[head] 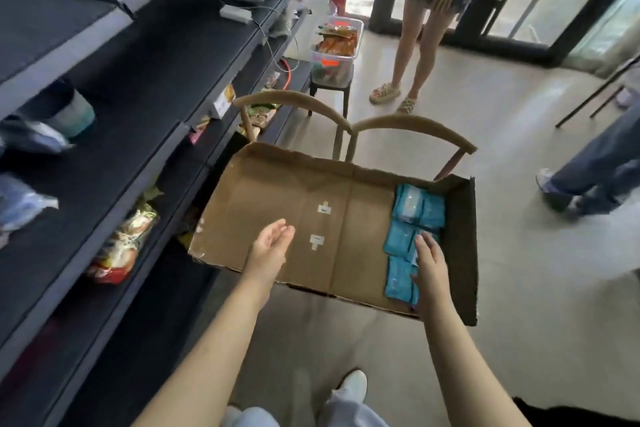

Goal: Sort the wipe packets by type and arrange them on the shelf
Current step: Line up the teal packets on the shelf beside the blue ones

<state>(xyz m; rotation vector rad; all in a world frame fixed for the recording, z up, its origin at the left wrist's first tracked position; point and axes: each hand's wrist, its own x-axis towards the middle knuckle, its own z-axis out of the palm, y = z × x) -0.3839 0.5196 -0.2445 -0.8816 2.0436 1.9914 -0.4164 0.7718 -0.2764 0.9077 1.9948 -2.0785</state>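
Two hands over a cardboard box [277,191] of blue wipe packets [400,239].
The left hand [268,248] hangs with straight fingers, holding nothing, above the bare box floor, well apart from the packets. The right hand [431,270] lays uncurled fingers on the packets, which are stacked against the box's right wall. Beyond are a wooden chair [412,125] and a dark shelf [156,87].

Hands: two, left hand [270,248] and right hand [431,270].
Box [277,191]: one, beneath both.
Blue packets [398,241]: four or five under the right hand, count unsure.
Stickers [324,208]: two, just past the left hand.
Bystanders [415,55]: two.
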